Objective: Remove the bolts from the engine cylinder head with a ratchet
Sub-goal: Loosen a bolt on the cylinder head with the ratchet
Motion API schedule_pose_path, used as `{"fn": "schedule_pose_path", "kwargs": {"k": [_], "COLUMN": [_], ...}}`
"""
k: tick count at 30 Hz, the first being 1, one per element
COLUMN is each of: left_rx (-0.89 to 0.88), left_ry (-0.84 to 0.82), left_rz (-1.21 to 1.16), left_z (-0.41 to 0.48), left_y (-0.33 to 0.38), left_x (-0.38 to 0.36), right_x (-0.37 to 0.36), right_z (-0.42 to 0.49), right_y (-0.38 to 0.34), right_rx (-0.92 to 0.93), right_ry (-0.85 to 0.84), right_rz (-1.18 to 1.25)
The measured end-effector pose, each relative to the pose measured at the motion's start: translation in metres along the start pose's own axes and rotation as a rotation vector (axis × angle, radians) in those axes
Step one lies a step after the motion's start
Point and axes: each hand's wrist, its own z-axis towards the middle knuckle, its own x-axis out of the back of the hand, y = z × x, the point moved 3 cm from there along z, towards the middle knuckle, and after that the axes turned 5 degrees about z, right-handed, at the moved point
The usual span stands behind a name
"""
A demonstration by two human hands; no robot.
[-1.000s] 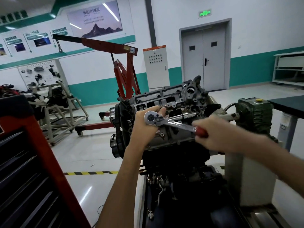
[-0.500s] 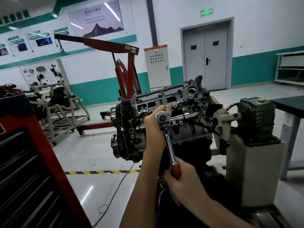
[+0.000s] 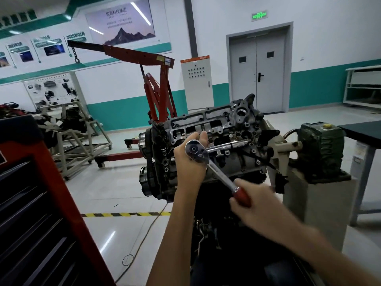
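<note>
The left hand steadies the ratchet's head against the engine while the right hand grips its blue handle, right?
Nearly. The head view shows the handle is red, not blue; the left hand steadies the ratchet against the engine while the right hand grips that handle.

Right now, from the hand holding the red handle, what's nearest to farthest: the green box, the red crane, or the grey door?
1. Green box, just to the right of the right hand.
2. Red crane, behind the engine, to the left.
3. Grey door, in the far wall.
</note>
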Motion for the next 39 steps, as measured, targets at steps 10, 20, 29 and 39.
{"fn": "schedule_pose_path", "kwargs": {"k": [10, 20, 29, 39], "left_rx": [-0.025, -0.011, 0.023, -0.088], "left_ry": [-0.122, 0.039, -0.010, -0.115], "left_rz": [0.121, 0.063, 0.021, 0.104], "left_z": [0.010, -0.004, -0.001, -0.001], "left_y": [0.000, 0.006, 0.003, 0.004], "left_x": [0.023, -0.008, -0.005, -0.016], "right_x": [0.028, 0.007, -0.006, 0.071], "right_z": [0.028, 0.000, 0.000, 0.028], "right_y": [-0.012, 0.007, -0.001, 0.015], "right_rx": [0.050, -0.010, -0.046, 0.036], "right_ry": [-0.271, 0.034, -0.085, -0.130], "right_rz": [-0.187, 0.019, 0.099, -0.313]}}
